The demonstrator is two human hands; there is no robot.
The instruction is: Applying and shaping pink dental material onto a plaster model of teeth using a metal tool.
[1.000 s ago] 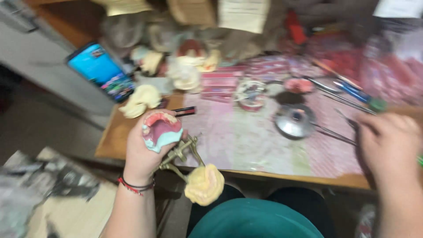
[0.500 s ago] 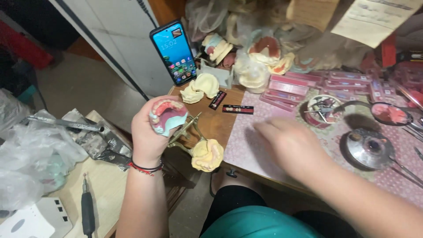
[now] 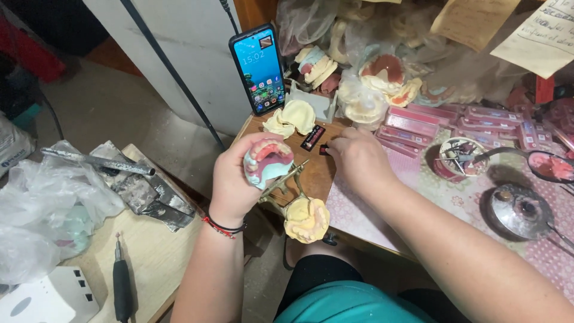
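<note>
- Since half a second ago the right hand [image 3: 354,158] has reached leftward across the tabletop [image 3: 311,173] and now pinches a small dark strip [image 3: 323,149], just right of the phone [image 3: 258,67].
- The left hand [image 3: 239,179] stays closed around the denture model [image 3: 268,160] on its brass articulator [image 3: 287,182], below the phone.
- The model carries front teeth; nothing from the strip is placed yet.

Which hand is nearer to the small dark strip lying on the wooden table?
Right. The right hand reaches down just beside the dark strip; the left hand is farther off, holding a denture model.
</note>
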